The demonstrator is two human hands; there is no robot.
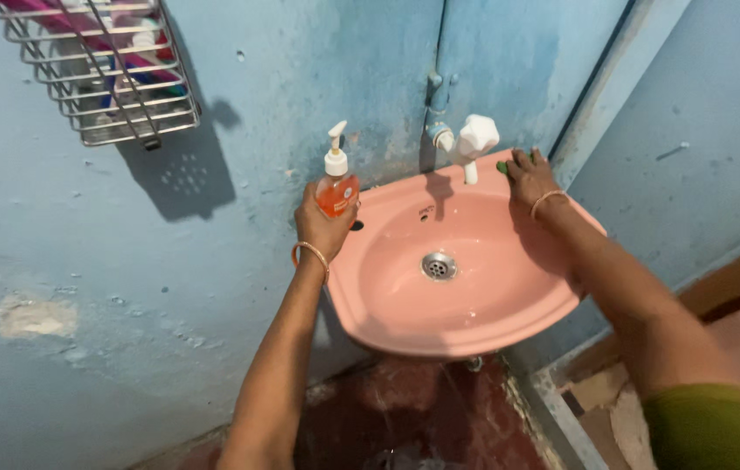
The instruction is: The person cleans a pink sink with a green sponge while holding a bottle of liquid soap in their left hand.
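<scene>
My left hand (pixel 321 222) is wrapped around an orange pump soap bottle (pixel 338 185) that stands at the back left corner of a pink wall-mounted sink (pixel 405 305). My right hand (pixel 530 178) rests on the sink's back right corner, fingers closed over a small green object (pixel 502 166) of which only an edge shows. A white tap (pixel 472 142) juts from the wall between the two hands. The metal drain (pixel 439 265) sits in the middle of the basin. Both wrists wear thin bangles.
A wire rack (pixel 100 74) with colourful items hangs on the worn blue wall at upper left. A pipe runs up the wall above the tap. A blue door frame (pixel 600 96) stands at right. Dark red floor lies under the sink.
</scene>
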